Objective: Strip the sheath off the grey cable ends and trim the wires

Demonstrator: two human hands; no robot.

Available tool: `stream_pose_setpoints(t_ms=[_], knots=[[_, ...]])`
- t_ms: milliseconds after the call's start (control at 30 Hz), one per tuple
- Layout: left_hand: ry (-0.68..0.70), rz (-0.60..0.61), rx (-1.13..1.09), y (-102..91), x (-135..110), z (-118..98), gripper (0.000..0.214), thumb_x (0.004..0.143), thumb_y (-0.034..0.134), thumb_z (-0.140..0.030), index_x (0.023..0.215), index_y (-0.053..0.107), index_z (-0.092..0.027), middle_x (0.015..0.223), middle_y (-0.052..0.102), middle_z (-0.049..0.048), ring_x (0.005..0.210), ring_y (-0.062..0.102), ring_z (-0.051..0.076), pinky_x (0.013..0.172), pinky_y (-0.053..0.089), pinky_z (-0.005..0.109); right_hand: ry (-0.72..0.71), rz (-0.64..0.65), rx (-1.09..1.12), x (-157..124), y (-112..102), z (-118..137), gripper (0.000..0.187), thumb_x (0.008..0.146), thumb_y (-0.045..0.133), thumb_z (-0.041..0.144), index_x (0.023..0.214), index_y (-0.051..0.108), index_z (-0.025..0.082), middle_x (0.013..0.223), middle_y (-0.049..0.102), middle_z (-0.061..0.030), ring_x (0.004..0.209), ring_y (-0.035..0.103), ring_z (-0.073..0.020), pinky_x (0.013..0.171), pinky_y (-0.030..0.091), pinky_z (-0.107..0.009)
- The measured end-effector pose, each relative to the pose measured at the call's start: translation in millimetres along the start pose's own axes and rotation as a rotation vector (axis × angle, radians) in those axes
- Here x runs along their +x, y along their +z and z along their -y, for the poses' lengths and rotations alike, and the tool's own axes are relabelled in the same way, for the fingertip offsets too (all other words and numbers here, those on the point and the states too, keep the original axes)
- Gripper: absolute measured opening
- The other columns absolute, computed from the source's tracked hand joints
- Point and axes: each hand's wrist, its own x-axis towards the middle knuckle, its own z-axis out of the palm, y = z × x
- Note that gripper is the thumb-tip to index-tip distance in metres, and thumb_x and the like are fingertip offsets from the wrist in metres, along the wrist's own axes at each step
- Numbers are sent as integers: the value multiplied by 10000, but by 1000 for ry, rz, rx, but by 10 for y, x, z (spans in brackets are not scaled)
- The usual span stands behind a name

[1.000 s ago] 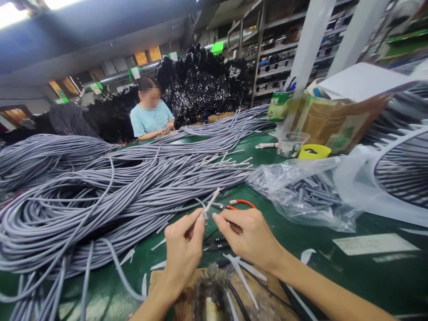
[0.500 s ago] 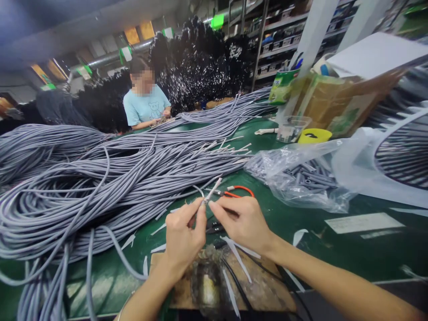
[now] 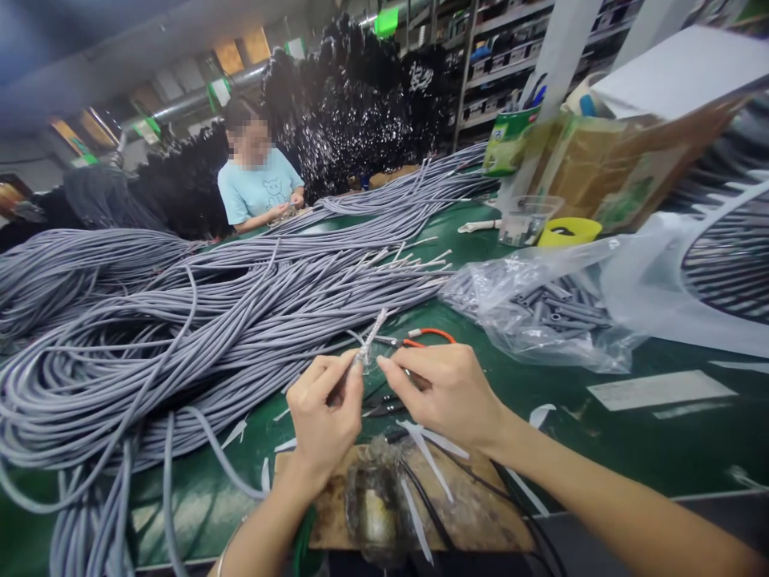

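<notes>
Between thumb and forefinger, my left hand (image 3: pixel 328 409) pinches the stripped cable end (image 3: pixel 375 330), whose pale braided strands point up and away from me. My right hand (image 3: pixel 450 397) is just to its right, thumb and forefinger brought together close to the base of the braid. Whether fine strands are caught in that right pinch is too small to tell. Just beyond the fingers lies a red-handled tool (image 3: pixel 429 333), partly hidden by my right hand. A dark tool (image 3: pixel 384 406) rests on the table below and between my hands.
Bundles of grey cable (image 3: pixel 180 336) cover the left side of the green table (image 3: pixel 649 449). To the right lie a plastic bag of grey tubes (image 3: pixel 553 308), a yellow container (image 3: pixel 569 232) and a fan (image 3: pixel 726 256). A wooden board (image 3: pixel 474 513) sits below my hands. A person (image 3: pixel 258 180) works opposite.
The fingertips of my two hands have moved slightly apart, the right shifting away from the cable. More of the braid shows, and it looks looser and wider.
</notes>
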Motion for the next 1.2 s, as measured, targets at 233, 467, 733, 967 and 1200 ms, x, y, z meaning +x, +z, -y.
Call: stream_pose_setpoints(t_ms=[233,467,733,967,1200], knots=[[3,4,-22,-10,-10,-26,147,819,561,-147,892,689,-140,683,639,14,484,489,60,466,394,175,8,24,39,-28,21,20,362,856,485,184,495,463,163,419,427,48,381,343,-56,452,267,-217],[93,-19,-7,9,-16,-48,136,801,575,-117,878,686,-123,644,617,9,474,476,56,455,395,165,205,156,298,-5,25,47,411,873,451,211,467,415,160,405,324,60,378,264,-43,398,235,-190],[120,-19,74,6,-37,-90,145,806,540,-106,862,674,-98,611,605,19,489,530,74,484,422,171,-25,-38,151,-90,109,80,339,855,484,130,518,466,160,431,434,41,387,373,-56,469,294,-206],[180,-24,164,47,-72,-33,174,827,503,-123,867,669,-94,617,630,36,480,530,90,487,404,193,-31,-41,142,-67,97,134,354,867,466,135,514,475,160,413,434,44,372,378,-54,446,281,-207],[-280,170,-89,49,-2,80,260,851,474,-263,761,684,-137,517,507,-14,426,370,77,432,305,209,-113,-39,179,-63,64,139,353,865,465,158,512,476,164,424,451,42,390,370,-59,463,280,-219]])
